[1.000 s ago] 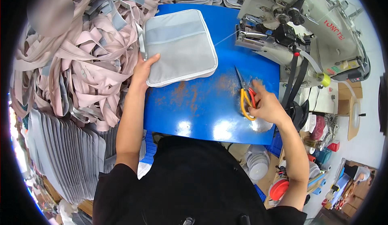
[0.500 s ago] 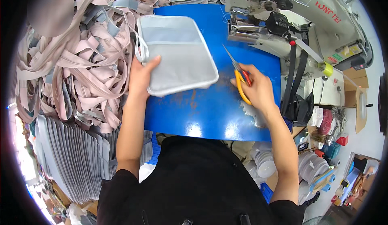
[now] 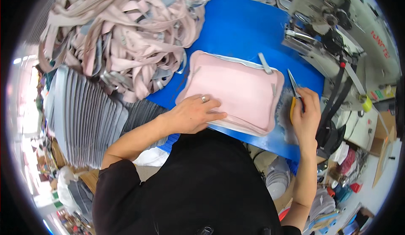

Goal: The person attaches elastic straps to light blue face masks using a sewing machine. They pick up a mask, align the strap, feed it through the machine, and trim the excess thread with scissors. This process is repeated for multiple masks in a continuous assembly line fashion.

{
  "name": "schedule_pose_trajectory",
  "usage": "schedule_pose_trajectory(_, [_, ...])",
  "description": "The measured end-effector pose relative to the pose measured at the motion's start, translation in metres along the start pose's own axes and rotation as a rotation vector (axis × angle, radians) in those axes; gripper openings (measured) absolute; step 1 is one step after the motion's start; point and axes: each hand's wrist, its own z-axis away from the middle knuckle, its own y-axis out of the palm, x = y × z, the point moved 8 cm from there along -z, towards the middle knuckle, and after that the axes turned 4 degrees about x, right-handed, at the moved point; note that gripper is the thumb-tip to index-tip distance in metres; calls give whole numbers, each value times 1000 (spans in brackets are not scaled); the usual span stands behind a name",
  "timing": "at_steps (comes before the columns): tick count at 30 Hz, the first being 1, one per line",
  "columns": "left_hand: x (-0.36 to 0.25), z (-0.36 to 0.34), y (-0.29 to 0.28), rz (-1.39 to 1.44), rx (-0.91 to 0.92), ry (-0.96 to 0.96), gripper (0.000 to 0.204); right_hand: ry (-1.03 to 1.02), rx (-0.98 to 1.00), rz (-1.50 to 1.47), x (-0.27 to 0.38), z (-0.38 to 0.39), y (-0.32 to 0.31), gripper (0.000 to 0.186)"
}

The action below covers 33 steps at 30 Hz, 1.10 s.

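Blue tabletop | left hand palm-down, unclenched on pink pouch | right hand grasping scissors

free tabletop beyond pink case, strap heap left, sewing machine seemingly blocking right

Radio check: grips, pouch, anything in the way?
Left grip on pink pouch, near edge. Right grip closed around scissors. Pouch lying on blue table, pink face up. Possible obstruction: scissors, close beside pouch's right side.
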Motion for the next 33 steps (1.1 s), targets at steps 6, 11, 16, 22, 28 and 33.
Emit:
schedule_pose_trajectory(6, [-31,44,-102,-383,-136,-133,46,-296,202,106,68,-80,104,47])
schedule_pose_trajectory(11, [-42,214,-247,-838,-644,-1010,46,-383,93,125,66,-93,109,46])
schedule_pose_trajectory(16, [-14,331,-266,-720,-529,-1425,40,-287,223,-294,45,-80,96,25])
schedule_pose_trajectory(22, [-29,315,-279,-930,-527,-1330,32,-791,293,2,106,-30,59,12])
schedule_pose_trajectory(28, [-112,164,-205,-849,-806,-684,54,-271,395,-1138,179,-3,69,85])
schedule_pose_trajectory(33, [-102,28,-148,-274,-782,-258,51,218,79,-1188,161,-5,80,45])
